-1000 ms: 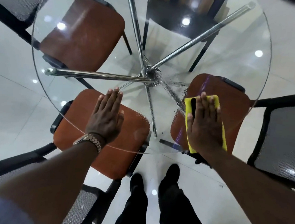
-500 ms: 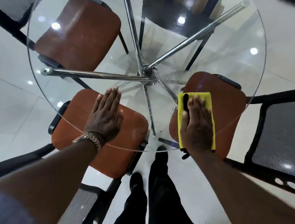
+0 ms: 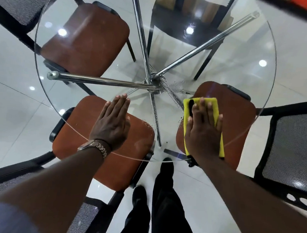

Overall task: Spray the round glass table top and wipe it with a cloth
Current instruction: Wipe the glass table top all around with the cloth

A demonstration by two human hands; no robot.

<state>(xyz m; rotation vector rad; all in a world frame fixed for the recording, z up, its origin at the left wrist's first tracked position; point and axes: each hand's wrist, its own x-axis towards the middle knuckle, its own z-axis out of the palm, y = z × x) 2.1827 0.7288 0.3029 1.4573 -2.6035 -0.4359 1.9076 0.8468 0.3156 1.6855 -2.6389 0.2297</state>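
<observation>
The round glass table top [image 3: 244, 72] fills the upper view, with chrome legs [image 3: 104, 80] meeting under its middle. Spray droplets lie on the glass near the hub, just beyond the cloth. My right hand [image 3: 204, 131] lies flat with straight fingers on a yellow cloth [image 3: 186, 117] and presses it to the glass near the front right rim. My left hand [image 3: 112, 122] rests flat on the glass near the front rim, fingers straight, holding nothing; a metal watch sits on that wrist. No spray bottle is in view.
Brown-seated chairs [image 3: 85, 39] with black frames stand under and around the table at far left, near left and right. A black mesh chair back [image 3: 297, 151] is at the right. My legs and black shoes [image 3: 164, 172] stand on the glossy white tiled floor.
My right hand has slid the yellow cloth to the left and a little away from me, toward the table's middle. My left hand has stayed in place on the glass.
</observation>
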